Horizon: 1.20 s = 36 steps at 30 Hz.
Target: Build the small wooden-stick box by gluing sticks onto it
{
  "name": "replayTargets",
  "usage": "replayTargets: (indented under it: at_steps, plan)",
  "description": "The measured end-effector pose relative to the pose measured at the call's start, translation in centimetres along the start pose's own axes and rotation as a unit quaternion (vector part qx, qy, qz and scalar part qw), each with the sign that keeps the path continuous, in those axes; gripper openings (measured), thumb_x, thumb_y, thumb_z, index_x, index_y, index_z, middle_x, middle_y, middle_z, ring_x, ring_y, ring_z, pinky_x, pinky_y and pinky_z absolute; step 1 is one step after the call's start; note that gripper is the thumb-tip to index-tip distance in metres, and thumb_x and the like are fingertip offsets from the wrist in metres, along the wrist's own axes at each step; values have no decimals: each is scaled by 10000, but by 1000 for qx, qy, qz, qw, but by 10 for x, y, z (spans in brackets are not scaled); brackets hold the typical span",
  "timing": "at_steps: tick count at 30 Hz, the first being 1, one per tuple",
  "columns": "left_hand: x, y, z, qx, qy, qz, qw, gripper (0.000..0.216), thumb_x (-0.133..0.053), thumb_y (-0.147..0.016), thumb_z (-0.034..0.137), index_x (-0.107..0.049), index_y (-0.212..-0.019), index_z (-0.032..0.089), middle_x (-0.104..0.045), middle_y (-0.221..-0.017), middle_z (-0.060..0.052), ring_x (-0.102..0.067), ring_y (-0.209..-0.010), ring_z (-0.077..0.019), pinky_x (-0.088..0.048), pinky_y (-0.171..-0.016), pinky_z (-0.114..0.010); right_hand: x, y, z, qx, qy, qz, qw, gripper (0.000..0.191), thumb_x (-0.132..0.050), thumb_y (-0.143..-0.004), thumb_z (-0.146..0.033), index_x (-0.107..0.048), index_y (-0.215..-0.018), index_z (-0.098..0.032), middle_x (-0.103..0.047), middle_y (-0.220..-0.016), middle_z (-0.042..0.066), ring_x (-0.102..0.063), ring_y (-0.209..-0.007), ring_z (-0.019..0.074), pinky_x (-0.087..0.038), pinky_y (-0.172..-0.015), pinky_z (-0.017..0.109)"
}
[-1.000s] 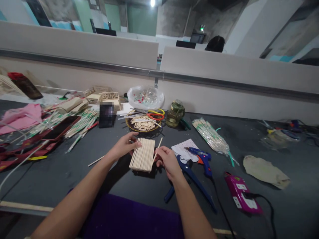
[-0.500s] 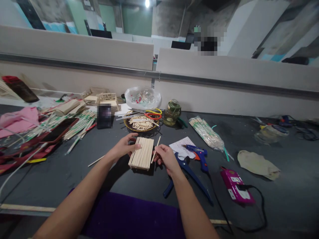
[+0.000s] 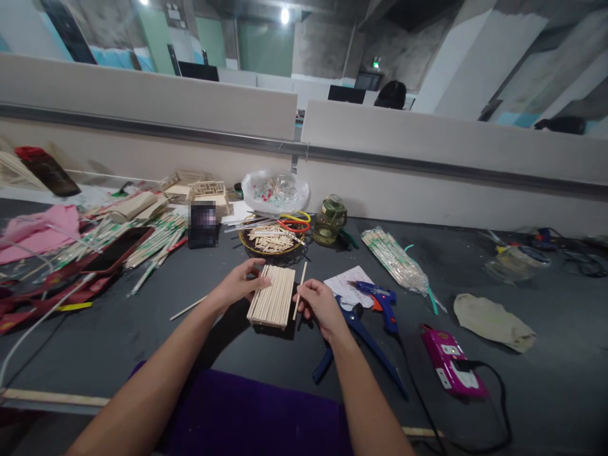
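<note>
One left hand (image 3: pixel 240 282) gripping stick panel (image 3: pixel 274 296), underside hidden, right hand (image 3: pixel 320 304) pinching thin rod (image 3: pixel 303 274).

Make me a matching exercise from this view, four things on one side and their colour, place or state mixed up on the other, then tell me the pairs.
Things:
1. Stick panel
2. Single stick beside the panel
3. Glue gun
4. Power strip

Descriptions:
A. Magenta, with a black plug in it
B. Held by the left hand
C. Blue, its nozzle over a sheet of paper
D. Pinched in the right hand

Pairs: 1-B, 2-D, 3-C, 4-A
</note>
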<state>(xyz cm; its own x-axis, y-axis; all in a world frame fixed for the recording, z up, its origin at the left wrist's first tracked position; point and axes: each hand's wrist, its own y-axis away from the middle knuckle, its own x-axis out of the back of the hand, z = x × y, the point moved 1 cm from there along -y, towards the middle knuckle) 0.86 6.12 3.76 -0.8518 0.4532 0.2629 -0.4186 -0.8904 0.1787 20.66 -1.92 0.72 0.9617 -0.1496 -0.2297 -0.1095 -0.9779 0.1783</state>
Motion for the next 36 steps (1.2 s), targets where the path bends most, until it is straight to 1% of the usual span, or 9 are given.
replayTargets:
  at_steps: [2, 5, 7, 10, 14, 18, 26, 33, 36]
  plan:
    - [1, -2, -1, -75, -52, 63, 994, 516, -695, -709, 389, -555, -1160, 179, -591, -942, -46, -578, -784, -171, -462, -605, -279, -1, 4, -3, -2, -6, -8, 1000, 315, -707, -697, -427, -531, -696, -166, -627, -577, -27, -521, -402, 58, -318, -303, 118]
    - [0, 0, 6, -203, -165, 151, 953, 263, -649, -771, 353, -639, -977, 190, -603, -946, -41, -553, -876, -178, -439, -707, -288, -5, 11, -7, -24, -20, -38, 999, 330, -701, -709, -448, -517, -708, -174, -585, -521, -51, -525, -369, 70, -318, -282, 119]
    - [-5, 6, 14, -251, -218, 157, 930, 148, -595, -826, 327, -650, -855, 193, -620, -885, -27, -540, -877, -174, -417, -759, -298, -8, 15, -8, -37, -23, -52, 998, 339, -692, -718, -461, -509, -711, -175, -592, -527, -46, -534, -357, 78, -316, -268, 122]
    - [-17, 15, 23, -283, -250, 126, 917, 162, -554, -862, 301, -633, -773, 190, -627, -797, -12, -527, -824, -165, -398, -779, -301, -14, 15, -7, -46, -13, -59, 997, 350, -685, -719, -473, -507, -706, -171, -594, -518, -40, -544, -346, 86, -308, -258, 121]
    - [-31, 23, 24, -271, -252, 74, 926, 137, -553, -866, 292, -647, -896, 198, -634, -808, -17, -535, -818, -166, -408, -738, -278, -20, 12, -4, -44, 16, -42, 998, 346, -669, -718, -473, -505, -694, -170, -587, -491, -42, -535, -323, 83, -274, -247, 110]
    - [-40, 26, 22, -262, -255, 36, 930, 243, -546, -875, 325, -616, -1081, 219, -640, -834, -18, -554, -839, -170, -425, -744, -273, -22, 9, -2, -23, 40, -15, 999, 295, -652, -717, -424, -498, -688, -174, -579, -474, -51, -521, -301, 81, -255, -234, 106]
    - [-38, 25, 20, -249, -229, -13, 941, 338, -629, -815, 324, -605, -1142, 242, -658, -954, -28, -580, -903, -174, -431, -824, -294, -21, 7, 4, 17, 47, 2, 999, 277, -599, -762, -437, -495, -708, -186, -593, -495, -51, -501, -281, 85, -260, -222, 125]
    - [-43, 22, 18, -153, -25, -67, 986, 472, -641, -773, 345, -532, -1203, 182, -607, -748, 10, -566, -674, -134, -438, -663, -263, -24, 14, -11, 75, 62, -4, 995, 340, -600, -793, -504, -571, -716, -174, -584, -544, -33, -490, -337, 65, -289, -300, 144]
    - [-41, 21, 22, -104, 31, -57, 992, 508, -684, -711, 339, -549, -1170, 169, -559, -711, 30, -522, -622, -114, -413, -607, -242, -4, 19, -24, 126, 143, 95, 977, 362, -544, -834, -526, -612, -730, -186, -597, -581, -9, -530, -403, 98, -378, -386, 188]
